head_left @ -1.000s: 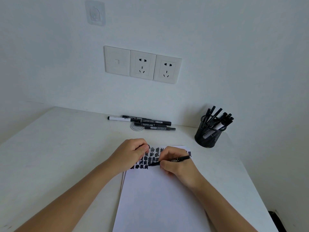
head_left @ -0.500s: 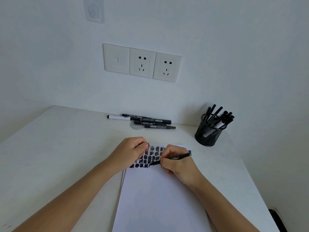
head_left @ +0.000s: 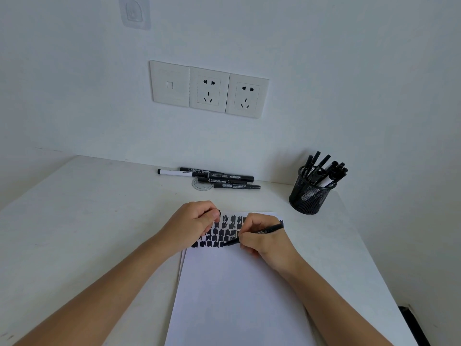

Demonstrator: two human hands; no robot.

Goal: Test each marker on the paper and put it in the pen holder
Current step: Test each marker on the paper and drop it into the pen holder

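Desk and wall, head view: I see a white desk (head_left: 87, 221) pushed into a corner of white wall, with a three-plate socket panel (head_left: 209, 89) and a clear adhesive hook (head_left: 134, 12) above it.
Pen holder: the black mesh pen holder (head_left: 309, 198) stands upright at the back right of the desk, apart from the paper. From here it looks well filled with a cluster of black stored markers (head_left: 324, 168), leaning at different angles, caps up.
Loose markers: four or so loose markers (head_left: 224, 178) lie side by side against the wall, one with a white barrel, partly over a clear round disc (head_left: 200, 186).
Paper: a white paper stack (head_left: 237, 295) lies in front of me, its top strip covered in rows of black scribble patches (head_left: 219, 233).
Left hand: my left hand (head_left: 197, 221) rests curled on the paper's top left corner, fingers closed round a black cap (head_left: 219, 212), mostly hidden.
Right hand: my right hand (head_left: 264, 238) pinches the black marker (head_left: 274, 228) in a writing grip, its tip down on the lowest scribble row.
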